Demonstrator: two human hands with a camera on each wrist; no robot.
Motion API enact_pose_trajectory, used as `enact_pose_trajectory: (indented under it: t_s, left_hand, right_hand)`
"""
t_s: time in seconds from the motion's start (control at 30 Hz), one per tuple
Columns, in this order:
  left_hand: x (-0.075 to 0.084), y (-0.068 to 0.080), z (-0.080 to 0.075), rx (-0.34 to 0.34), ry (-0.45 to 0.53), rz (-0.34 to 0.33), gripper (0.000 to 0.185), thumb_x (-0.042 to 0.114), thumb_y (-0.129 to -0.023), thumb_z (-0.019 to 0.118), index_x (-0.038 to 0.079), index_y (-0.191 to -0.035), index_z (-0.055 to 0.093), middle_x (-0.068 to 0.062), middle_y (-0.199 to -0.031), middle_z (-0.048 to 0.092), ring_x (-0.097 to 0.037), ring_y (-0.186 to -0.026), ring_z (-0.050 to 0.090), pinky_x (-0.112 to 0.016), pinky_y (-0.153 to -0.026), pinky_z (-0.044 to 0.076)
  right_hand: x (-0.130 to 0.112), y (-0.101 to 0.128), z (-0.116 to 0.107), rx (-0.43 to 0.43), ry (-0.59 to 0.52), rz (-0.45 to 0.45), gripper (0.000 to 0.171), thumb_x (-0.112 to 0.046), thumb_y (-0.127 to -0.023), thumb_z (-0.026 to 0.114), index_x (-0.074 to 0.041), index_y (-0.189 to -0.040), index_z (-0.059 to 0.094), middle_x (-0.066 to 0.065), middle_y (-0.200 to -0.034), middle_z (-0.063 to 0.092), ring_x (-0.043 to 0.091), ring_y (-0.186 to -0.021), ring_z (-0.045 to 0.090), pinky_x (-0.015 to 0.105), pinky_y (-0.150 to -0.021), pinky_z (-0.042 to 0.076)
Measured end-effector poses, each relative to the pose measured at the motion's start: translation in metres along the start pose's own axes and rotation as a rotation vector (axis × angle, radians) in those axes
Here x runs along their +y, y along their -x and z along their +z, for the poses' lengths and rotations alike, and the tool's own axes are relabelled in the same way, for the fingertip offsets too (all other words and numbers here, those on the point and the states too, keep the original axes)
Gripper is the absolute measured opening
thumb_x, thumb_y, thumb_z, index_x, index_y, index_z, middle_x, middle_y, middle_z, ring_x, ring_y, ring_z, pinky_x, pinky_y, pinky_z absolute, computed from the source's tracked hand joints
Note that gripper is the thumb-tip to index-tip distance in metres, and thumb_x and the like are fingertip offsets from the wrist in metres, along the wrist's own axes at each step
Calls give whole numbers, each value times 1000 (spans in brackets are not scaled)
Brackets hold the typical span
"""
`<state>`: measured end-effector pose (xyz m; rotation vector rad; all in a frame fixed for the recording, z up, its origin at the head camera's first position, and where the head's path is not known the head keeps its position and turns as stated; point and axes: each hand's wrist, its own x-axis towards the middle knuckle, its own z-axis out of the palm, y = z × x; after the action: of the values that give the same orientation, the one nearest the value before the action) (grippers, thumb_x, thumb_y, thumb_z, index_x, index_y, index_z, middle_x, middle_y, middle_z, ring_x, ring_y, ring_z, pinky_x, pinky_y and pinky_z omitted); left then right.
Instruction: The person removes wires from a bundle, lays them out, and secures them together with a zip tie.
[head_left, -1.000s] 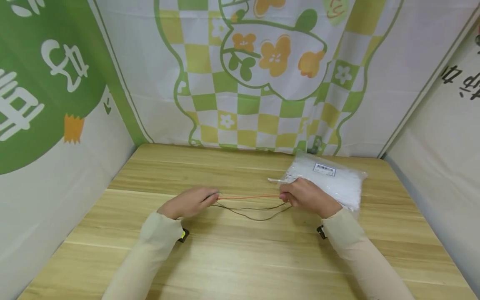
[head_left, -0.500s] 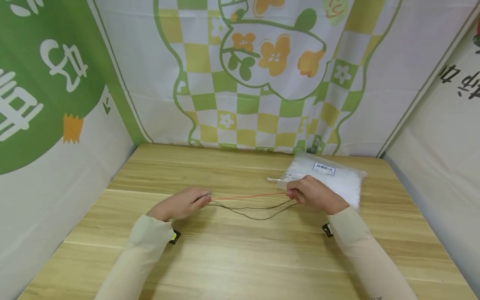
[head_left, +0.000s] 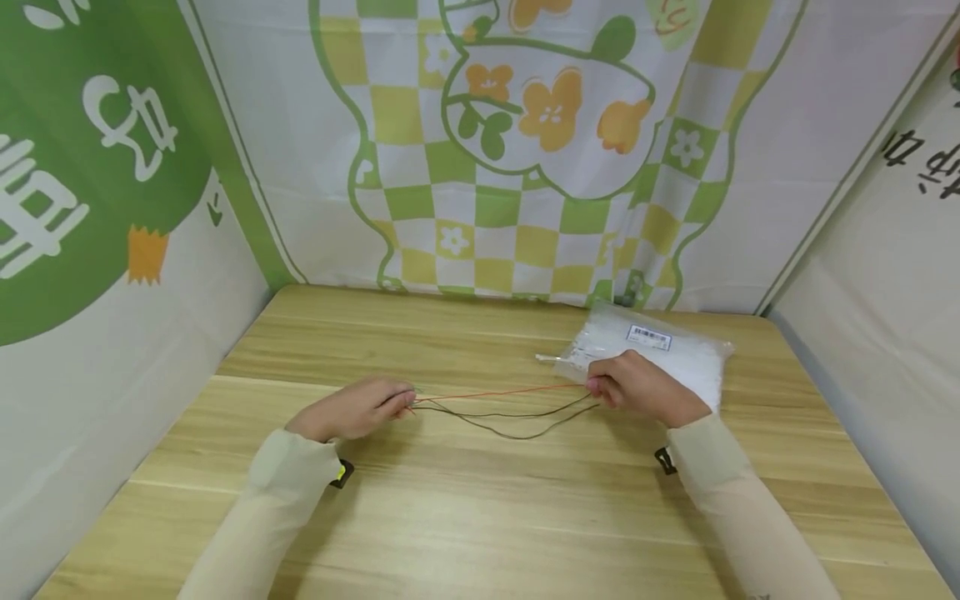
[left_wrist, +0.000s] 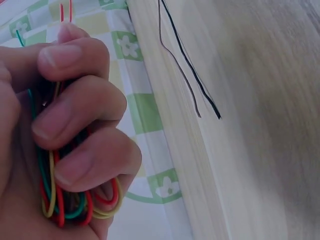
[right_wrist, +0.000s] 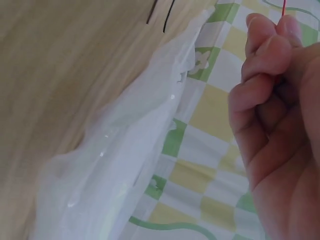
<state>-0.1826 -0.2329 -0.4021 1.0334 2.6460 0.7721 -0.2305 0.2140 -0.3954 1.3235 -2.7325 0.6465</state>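
My left hand (head_left: 356, 410) curls its fingers round a looped bundle of thin wires (left_wrist: 60, 210), red, green and yellow, against the palm. From it a red wire (head_left: 502, 392) runs nearly straight across to my right hand (head_left: 637, 387). Thumb and index finger of the right hand pinch its far end, which shows as a red wire (right_wrist: 284, 7) in the right wrist view. Below the red wire, a black wire and a brown wire (head_left: 513, 437) lie in shallow curves on the wooden table (head_left: 480, 517), their ends free of both hands.
A clear plastic bag (head_left: 600, 329) with white contents and a barcode label (head_left: 648, 337) lies at the back right, partly behind the right hand. A printed cloth backdrop (head_left: 495, 208) closes off the table's rear, with cloth walls at both sides.
Both hands have moved apart, the left hand leftward and the right hand rightward, so a longer stretch of red wire shows between them. The dark wires have stayed in place.
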Motion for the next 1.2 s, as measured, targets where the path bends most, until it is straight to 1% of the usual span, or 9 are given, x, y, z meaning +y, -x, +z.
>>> enact_pose_trajectory:
  t_s: [0.23,0.43,0.57,0.67,0.8,0.9,0.97,1.03,1.2]
  left_hand:
    - [4,-1,0,-46,-18,-39,30,14,-113,48,9,-88,64,-3,-79,65,0,-65,44,-22,-67,42]
    - [6,-1,1,-62,-38,-48,29,12,-111,52,9,-86,66,0,-80,69,0,-63,47,-21,-65,45]
    - [5,-1,0,-39,-59,-63,31,16,-111,54,13,-83,67,4,-81,70,0,-62,49,-22,-64,45]
    - [4,-1,-1,1,-74,-69,27,18,-110,57,15,-88,73,8,-84,73,0,-64,50,-22,-65,45]
    - [1,0,-4,71,-86,-31,17,20,-107,64,19,-99,80,10,-89,78,2,-64,50,-23,-68,46]
    - [-1,1,-5,103,-83,-2,15,21,-105,67,19,-99,81,10,-92,79,3,-59,45,-22,-66,45]
    - [-2,2,-5,117,-81,3,17,21,-107,64,18,-98,79,10,-90,78,3,-58,43,-22,-63,44]
    - [-2,2,-4,134,-86,-14,20,21,-109,60,18,-96,76,10,-85,75,2,-60,45,-23,-63,43]
    - [2,0,-2,161,-140,-115,26,24,-111,50,22,-88,61,11,-73,54,-4,-62,44,-25,-59,37]
  right_hand:
    - [0,-2,-4,-41,10,52,35,2,-105,55,-12,-73,60,-13,-59,43,-3,-55,38,22,-65,42]
    - [1,-1,-5,-45,4,76,35,2,-104,56,-11,-72,61,-14,-58,44,-2,-54,40,22,-64,43]
    - [1,0,-6,-62,-22,93,35,4,-104,53,-10,-74,64,-13,-59,48,-2,-55,43,22,-65,44]
    - [3,1,-5,-68,-32,93,35,4,-105,52,-10,-75,65,-12,-59,51,-2,-55,44,23,-66,46]
    - [5,2,-4,-64,-38,94,35,3,-106,54,-10,-75,64,-11,-58,54,-1,-54,45,23,-65,46]
    - [5,2,-2,-70,-38,102,34,0,-106,56,-9,-74,63,-10,-59,53,-1,-54,44,22,-63,45]
    - [5,3,-1,-76,-34,108,33,-2,-107,57,-9,-75,63,-11,-59,53,-1,-54,44,23,-64,45]
    - [5,3,0,-74,-27,112,33,-3,-107,58,-9,-75,63,-12,-59,52,-1,-54,44,22,-64,45]
    - [2,3,1,-57,-22,105,33,-3,-106,59,-9,-74,62,-13,-59,51,-1,-55,44,23,-65,45]
